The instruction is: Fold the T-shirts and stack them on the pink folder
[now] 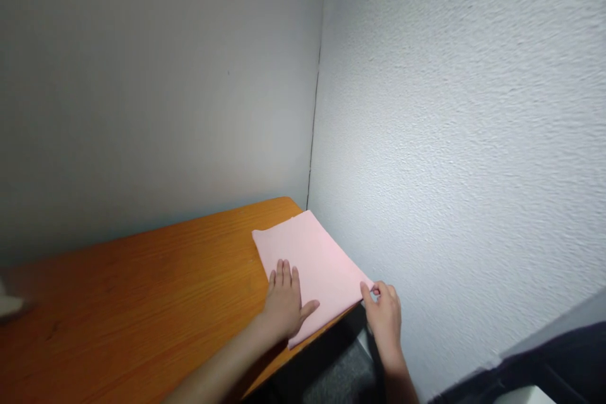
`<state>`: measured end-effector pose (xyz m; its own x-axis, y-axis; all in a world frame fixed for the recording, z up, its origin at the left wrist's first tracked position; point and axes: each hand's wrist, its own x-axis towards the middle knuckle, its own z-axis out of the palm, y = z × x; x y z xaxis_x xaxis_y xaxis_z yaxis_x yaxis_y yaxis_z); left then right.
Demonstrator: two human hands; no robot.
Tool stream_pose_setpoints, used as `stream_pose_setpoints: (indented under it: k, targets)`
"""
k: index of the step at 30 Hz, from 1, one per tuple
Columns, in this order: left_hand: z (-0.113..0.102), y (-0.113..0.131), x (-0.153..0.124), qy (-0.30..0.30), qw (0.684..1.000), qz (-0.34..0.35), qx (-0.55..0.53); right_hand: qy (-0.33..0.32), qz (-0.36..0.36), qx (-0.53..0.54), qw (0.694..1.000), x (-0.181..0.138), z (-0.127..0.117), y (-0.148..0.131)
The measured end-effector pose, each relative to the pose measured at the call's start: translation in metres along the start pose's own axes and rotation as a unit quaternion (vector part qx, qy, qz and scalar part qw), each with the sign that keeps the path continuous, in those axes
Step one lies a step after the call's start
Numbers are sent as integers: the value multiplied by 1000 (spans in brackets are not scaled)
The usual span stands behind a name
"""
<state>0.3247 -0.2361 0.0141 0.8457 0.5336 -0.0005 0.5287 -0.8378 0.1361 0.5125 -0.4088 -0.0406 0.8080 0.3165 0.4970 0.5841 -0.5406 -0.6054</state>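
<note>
A folded pink cloth (310,252) lies flat on the orange wooden table (142,303), at the table's right end next to the wall. My left hand (285,303) rests palm down on the cloth's near left part, fingers stretched out flat. My right hand (384,315) is at the cloth's near right corner, with thumb and fingers pinched on that corner at the table's edge.
Two grey-white walls meet in a corner (315,107) right behind the cloth. A pale blurred object (9,303) sits at the table's far left edge. Dark floor and dark fabric (544,360) show below right of the table.
</note>
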Motion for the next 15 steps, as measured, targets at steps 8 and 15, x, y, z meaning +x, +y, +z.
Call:
stream_pose_setpoints:
  k: [8, 15]
  targets:
    - [0, 13, -1, 33, 999, -13, -25, 59, -20, -52, 997, 6, -10, -17]
    - [9, 29, -36, 83, 995, 57, -28, -107, -177, -118, 971, -23, 6, -62]
